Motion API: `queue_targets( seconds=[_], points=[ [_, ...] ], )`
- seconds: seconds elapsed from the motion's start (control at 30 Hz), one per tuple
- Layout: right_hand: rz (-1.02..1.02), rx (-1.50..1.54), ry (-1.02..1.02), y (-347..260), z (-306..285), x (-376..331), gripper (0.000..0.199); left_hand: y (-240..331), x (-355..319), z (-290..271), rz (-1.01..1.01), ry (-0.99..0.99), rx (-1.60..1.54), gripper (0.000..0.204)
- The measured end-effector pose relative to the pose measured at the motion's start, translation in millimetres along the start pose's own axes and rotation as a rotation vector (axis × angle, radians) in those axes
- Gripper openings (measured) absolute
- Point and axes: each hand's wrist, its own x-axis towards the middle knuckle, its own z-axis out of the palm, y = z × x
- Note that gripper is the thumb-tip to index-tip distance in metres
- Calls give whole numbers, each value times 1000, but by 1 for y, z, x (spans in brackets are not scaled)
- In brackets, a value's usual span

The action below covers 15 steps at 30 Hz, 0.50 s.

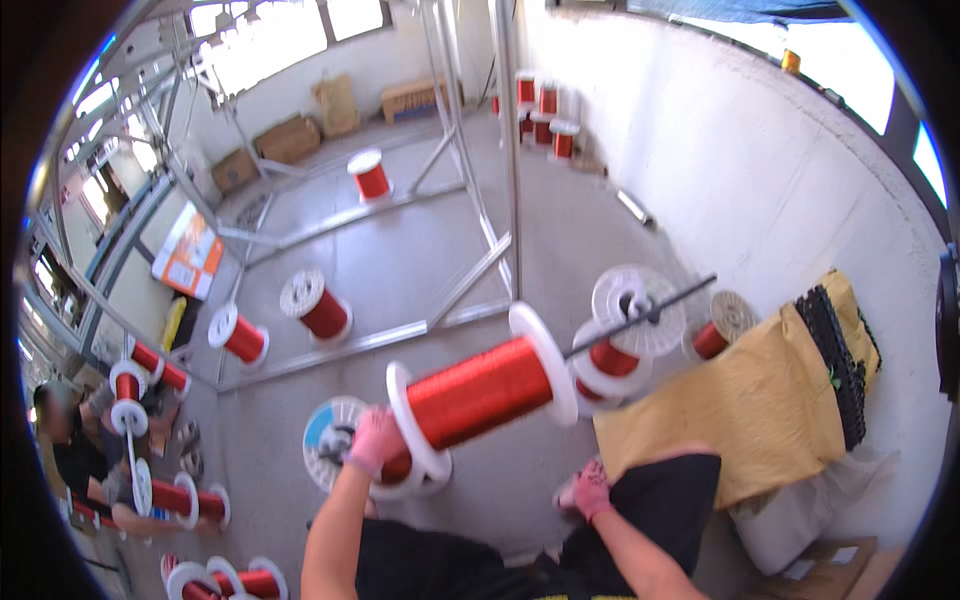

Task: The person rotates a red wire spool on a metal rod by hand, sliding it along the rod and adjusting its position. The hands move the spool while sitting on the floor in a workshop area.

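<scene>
A large spool of red wire [480, 393] with white flanges lies tilted in front of me, threaded on a dark metal rod [640, 318]. My left hand [378, 438], in a pink glove, grips the spool's left flange, close to the rod; its fingertips are partly hidden. Behind that hand stands another spool with a blue-and-white flange [330, 428]. The rod's far right end passes over a white spool flange [655, 300]. My right hand [588, 490], also pink-gloved, is beside my right knee, apart from the spool. Its fingers look curled, and anything in them is hidden.
A metal frame [380, 345] crosses the floor ahead, with several red wire spools [322, 312] around it. Brown paper sacking [720, 410] lies at my right by the white wall. At the far left a co-worker [85, 450] sits near other spools.
</scene>
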Motion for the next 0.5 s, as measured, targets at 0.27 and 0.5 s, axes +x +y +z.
queue_targets(
  seconds=[0.27, 0.5],
  points=[
    [151, 809, 20, -67, -211, 59, 47, -12, -12, 0, -79, -112, -177, 26],
    [196, 953, -63, -60, -217, 53, 47, -6, -7, -10, -107, -183, -223, 27]
  ],
)
